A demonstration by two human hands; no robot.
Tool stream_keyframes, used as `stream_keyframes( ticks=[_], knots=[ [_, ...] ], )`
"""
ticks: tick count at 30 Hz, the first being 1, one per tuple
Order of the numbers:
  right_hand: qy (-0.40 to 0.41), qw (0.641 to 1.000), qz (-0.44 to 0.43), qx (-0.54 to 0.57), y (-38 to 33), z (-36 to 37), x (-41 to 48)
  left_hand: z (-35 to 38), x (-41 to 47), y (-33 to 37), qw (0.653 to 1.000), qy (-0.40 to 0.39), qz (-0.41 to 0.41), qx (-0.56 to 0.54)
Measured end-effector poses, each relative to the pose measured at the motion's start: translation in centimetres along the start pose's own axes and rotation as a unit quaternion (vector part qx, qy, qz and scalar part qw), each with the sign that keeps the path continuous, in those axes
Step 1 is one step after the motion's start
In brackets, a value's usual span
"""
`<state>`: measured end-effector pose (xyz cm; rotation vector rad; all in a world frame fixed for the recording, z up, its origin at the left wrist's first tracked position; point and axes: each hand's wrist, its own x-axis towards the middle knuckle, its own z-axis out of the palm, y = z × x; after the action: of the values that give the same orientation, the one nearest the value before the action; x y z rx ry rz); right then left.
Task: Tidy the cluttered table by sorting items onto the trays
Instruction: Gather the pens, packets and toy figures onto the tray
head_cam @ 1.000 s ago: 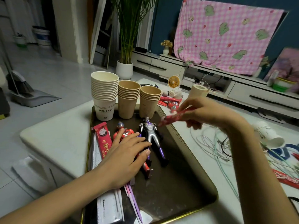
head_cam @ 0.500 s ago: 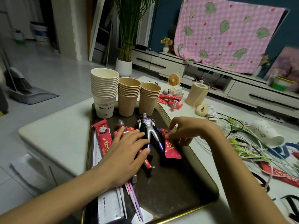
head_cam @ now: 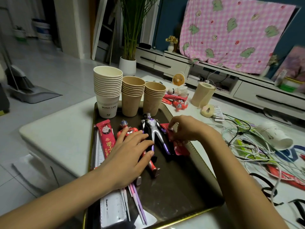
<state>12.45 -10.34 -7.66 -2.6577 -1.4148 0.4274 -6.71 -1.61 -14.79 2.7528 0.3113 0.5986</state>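
Tabletop: the white tabletop (head_cam: 62, 139) carries 1 dark tray, with unsorted clutter spread to its right.
Tray: the tray (head_cam: 181, 192) runs lengthwise away from the person. It holds 3 paper cup stacks (head_cam: 132, 96) at its far end, and a ruler (head_cam: 112, 209) along its left side.
Cable tangle: the cable tangle (head_cam: 244, 142) lies off the tray, right of the right forearm, and is not yet sorted.
Left hand: the left hand (head_cam: 130, 154) is relaxed, lying flat on the red figure (head_cam: 132, 130), with straight fingers reaching the silver-and-purple figure (head_cam: 152, 131).
Right hand: the right hand (head_cam: 188, 129) has its fingers curled down on the far end of the red packet (head_cam: 180, 148), apparently pinching it.
Red packet: it lies inside the tray, between the silver-and-purple figure and the tray's right rim. Its long axis runs near to far, parallel to the figure.
Loose figure: the loose figure (head_cam: 179, 104) lies on the tabletop just beyond the tray's far right corner.
Bearing: unsorted things lie right of and beyond the tray, so the right hand is judged nearer and likelier to reach next.
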Motion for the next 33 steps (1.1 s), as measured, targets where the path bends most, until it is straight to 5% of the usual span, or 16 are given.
stream_keyframes(
  ticks=[4,8,14,19,25,33],
  knots=[
    [0.023,0.999,-0.024,0.037,1.2,-0.5,0.5,-0.1,-0.1,0.0,1.000,0.008,-0.001,-0.002],
    [0.240,0.958,0.042,0.152,3.6,-1.4,3.9,-0.3,0.2,-0.2,1.000,0.009,0.000,0.023],
    [0.177,0.971,0.099,0.128,4.6,-0.8,10.8,0.4,-0.2,0.5,0.998,-0.025,0.004,0.061],
    [0.237,0.952,0.173,0.082,5.1,0.2,13.0,0.3,-0.1,0.3,0.999,-0.028,0.009,0.040],
    [0.250,0.950,0.150,0.113,5.6,-0.2,9.4,0.2,-0.3,0.1,0.999,-0.022,0.012,0.045],
    [0.478,0.835,0.112,0.249,7.3,-3.4,-1.7,-0.8,-0.1,0.2,0.999,0.046,-0.010,-0.007]
  ],
)
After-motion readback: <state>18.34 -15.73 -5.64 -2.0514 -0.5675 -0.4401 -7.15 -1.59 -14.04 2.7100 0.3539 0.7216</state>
